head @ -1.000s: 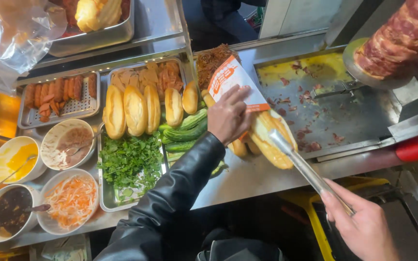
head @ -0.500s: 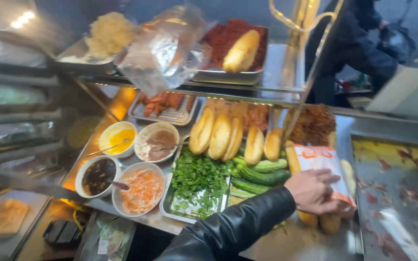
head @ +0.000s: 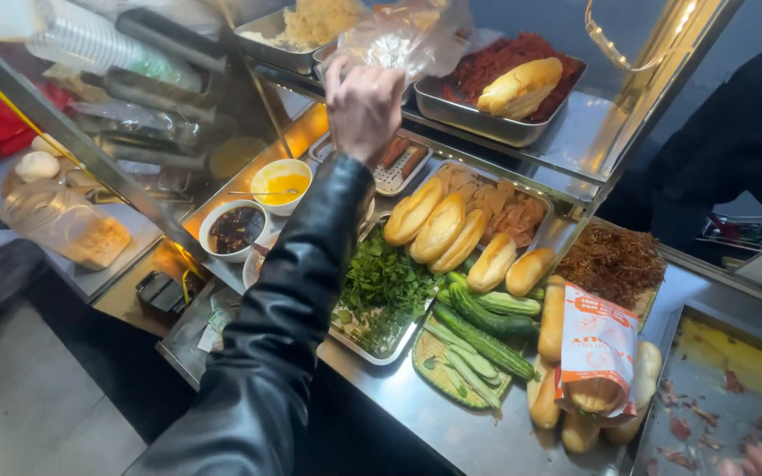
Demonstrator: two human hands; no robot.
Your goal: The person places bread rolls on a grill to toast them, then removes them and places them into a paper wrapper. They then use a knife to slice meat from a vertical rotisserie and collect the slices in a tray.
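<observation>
Head view, left hand: I see my left hand (head: 363,106) raised toward 12 o'clock on a black leather sleeve (head: 284,326), fingers pinched narrow on the edge of a clear plastic bag (head: 399,40).
Clear plastic bag: it hangs crumpled over the upper shelf (head: 575,145), touching my fingers, just beside a metal tray of pale shredded food (head: 306,26) at 11 o'clock.
Upper shelf tray: a metal pan (head: 496,110) of red shredded meat with one bread roll (head: 520,86) lying on top, at 1 o'clock of my hand.
Head view, right hand: only a sliver of my right hand (head: 751,460) shows at the lower right corner; I cannot tell whether it is wide or closed.
Tabletop: the steel tabletop (head: 451,423) carries a row of bread rolls (head: 441,227), a tray of green herbs (head: 381,291) and cucumbers (head: 487,322) on a woven mat.
Wrapped roll: a roll in an orange and white paper sleeve (head: 597,353) lies at 4 o'clock, resting on other rolls.
Sauces: a yellow sauce bowl (head: 281,183) and a dark sauce bowl (head: 233,229) sit at 9 o'clock of the herbs, just beside each other.
Griddle: a greasy metal pan (head: 716,388) lies at the far right, near the wrapped roll.
</observation>
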